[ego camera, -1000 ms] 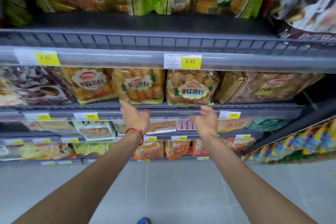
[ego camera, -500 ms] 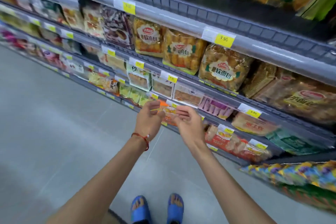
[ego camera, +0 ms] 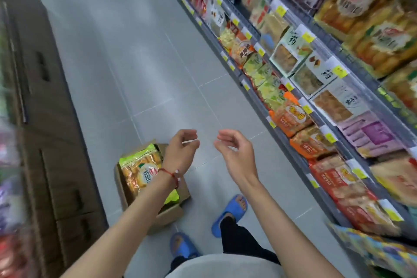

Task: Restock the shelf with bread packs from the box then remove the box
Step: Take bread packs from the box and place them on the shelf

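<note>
Head view: both hands are empty. The left hand [ego camera: 180,149] and right hand [ego camera: 234,151] hang in the air over the floor, fingers loosely curled, grip released on each, near one another but apart. Below the left forearm the box [ego camera: 171,214] stands open on the floor, and a bread pack [ego camera: 140,169] with a green top lies in it, partly hidden by the wrist. More may lie under it; I cannot tell.

The step in hand looks like the fetch: the hands are between shelf and box with nothing carried. The next move, as I judge it, calls for bending down to the box, taking the soft pack by its sides without crushing it, then raising it to its row on the shelf [ego camera: 282,137] at the right.

There is no table; the box rests on a grey tiled floor [ego camera: 135,52]. The room is a shop aisle: stocked shelves with yellow price tags run along the right, brown cartons [ego camera: 56,142] line the left, blurred goods at the far left edge. Blue slippers [ego camera: 230,212] show below.
</note>
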Demonstrator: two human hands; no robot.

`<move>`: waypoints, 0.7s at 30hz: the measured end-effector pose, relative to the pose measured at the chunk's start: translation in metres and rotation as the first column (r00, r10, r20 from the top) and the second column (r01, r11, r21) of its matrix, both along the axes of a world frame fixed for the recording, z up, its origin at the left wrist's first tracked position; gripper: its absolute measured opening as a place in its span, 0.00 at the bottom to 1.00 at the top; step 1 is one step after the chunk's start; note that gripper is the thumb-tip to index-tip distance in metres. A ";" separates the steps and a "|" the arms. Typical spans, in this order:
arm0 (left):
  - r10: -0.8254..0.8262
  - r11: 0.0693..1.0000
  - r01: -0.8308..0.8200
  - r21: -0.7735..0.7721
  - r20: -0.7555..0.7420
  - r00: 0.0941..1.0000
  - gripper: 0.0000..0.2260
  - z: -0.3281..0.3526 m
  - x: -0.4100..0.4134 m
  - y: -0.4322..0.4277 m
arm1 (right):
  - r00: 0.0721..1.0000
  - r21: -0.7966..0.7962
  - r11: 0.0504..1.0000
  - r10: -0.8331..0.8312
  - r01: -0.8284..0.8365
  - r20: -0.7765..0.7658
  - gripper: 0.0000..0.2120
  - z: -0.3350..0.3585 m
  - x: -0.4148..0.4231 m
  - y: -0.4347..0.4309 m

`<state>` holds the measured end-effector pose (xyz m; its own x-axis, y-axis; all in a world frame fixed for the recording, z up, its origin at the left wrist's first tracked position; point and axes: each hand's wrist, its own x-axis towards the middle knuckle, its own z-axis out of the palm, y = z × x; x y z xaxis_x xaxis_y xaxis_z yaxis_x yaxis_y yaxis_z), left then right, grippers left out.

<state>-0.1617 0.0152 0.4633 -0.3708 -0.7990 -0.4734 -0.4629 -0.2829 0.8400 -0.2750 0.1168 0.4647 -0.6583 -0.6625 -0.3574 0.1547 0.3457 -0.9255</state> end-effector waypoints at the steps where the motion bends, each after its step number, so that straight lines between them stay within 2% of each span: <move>1: 0.035 0.999 -0.035 0.007 0.015 0.999 0.12 -0.004 0.026 0.000 | 1.000 0.007 1.000 0.029 -0.029 0.010 0.11 -0.003 0.019 -0.002; 7: 0.213 0.976 -0.217 0.031 0.115 0.970 0.10 -0.027 0.161 -0.001 | 0.973 0.098 0.971 0.208 -0.218 0.102 0.11 -0.031 0.118 -0.015; 10: 0.247 0.962 -0.262 0.072 0.167 0.954 0.08 -0.042 0.207 0.000 | 0.951 0.151 0.945 0.267 -0.290 0.153 0.10 -0.046 0.148 -0.024; 14: 0.251 0.950 -0.283 0.132 0.216 0.944 0.07 -0.065 0.235 -0.003 | 0.928 0.234 0.905 0.311 -0.355 0.206 0.08 -0.066 0.167 -0.039; 17: 0.300 0.931 -0.343 0.126 0.269 0.915 0.07 -0.086 0.248 -0.011 | 0.899 0.291 0.859 0.353 -0.422 0.259 0.08 -0.090 0.176 -0.056; 21: 0.267 0.939 -0.328 0.099 0.386 0.883 0.11 -0.114 0.253 -0.027 | 0.866 0.374 0.789 0.380 -0.487 0.325 0.11 -0.129 0.177 -0.083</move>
